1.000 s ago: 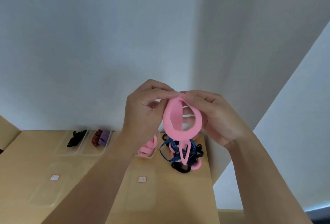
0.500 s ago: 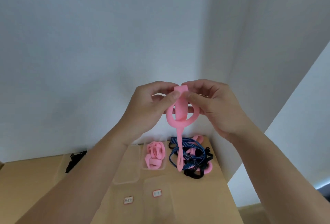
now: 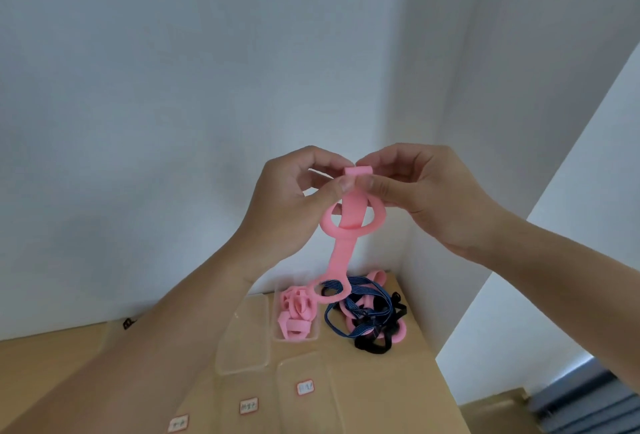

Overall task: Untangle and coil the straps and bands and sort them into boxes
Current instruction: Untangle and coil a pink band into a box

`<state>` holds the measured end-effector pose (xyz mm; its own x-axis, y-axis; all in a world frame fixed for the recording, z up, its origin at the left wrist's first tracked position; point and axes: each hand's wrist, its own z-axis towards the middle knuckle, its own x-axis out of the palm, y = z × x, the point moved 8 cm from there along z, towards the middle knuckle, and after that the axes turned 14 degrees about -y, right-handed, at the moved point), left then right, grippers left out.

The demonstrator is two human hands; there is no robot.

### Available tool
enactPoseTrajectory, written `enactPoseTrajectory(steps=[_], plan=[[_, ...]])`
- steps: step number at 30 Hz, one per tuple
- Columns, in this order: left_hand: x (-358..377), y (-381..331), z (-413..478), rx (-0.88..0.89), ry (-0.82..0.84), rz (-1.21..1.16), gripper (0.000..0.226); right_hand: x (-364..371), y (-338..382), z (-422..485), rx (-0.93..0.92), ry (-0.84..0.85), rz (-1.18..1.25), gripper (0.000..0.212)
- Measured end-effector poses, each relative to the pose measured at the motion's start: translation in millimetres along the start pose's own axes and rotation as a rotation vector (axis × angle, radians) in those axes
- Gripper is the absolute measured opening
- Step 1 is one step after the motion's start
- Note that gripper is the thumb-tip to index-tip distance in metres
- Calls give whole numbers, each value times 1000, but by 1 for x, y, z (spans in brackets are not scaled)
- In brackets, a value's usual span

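I hold a pink rubber strap up in front of me, above the table. My left hand and my right hand both pinch its top end between thumb and fingers. The strap forms a loop just below my fingers, and its tail hangs down to a small ring end. Below, a tangle of blue, black and pink bands lies on the table. Beside it a clear box holds several coiled pink straps.
The tan table reaches its right edge near the white wall corner. An empty clear box stands left of the pink one, with clear lids and small labels in front. A black band shows behind my left forearm.
The wide pink loop between my hands has tightened into a small one, and the strap's tail now hangs longer. The view has shifted, so the boxes on the left have gone out of sight.
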<state>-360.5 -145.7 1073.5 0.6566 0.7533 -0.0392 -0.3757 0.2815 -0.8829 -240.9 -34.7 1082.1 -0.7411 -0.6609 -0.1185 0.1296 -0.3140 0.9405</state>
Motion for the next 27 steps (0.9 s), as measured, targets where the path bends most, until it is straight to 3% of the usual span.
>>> enactPoseTrajectory(steps=[10, 16, 27], plan=[[-6, 18, -12, -168, -3, -102, 15, 5, 2, 1, -64, -59, -27, 8], [-5, 33, -20, -168, -72, -51, 14, 6, -11, 3, -76, -30, -52, 8], [2, 54, -28, -275, 69, 11, 35, 9, -10, 20, -98, -81, -39, 2]])
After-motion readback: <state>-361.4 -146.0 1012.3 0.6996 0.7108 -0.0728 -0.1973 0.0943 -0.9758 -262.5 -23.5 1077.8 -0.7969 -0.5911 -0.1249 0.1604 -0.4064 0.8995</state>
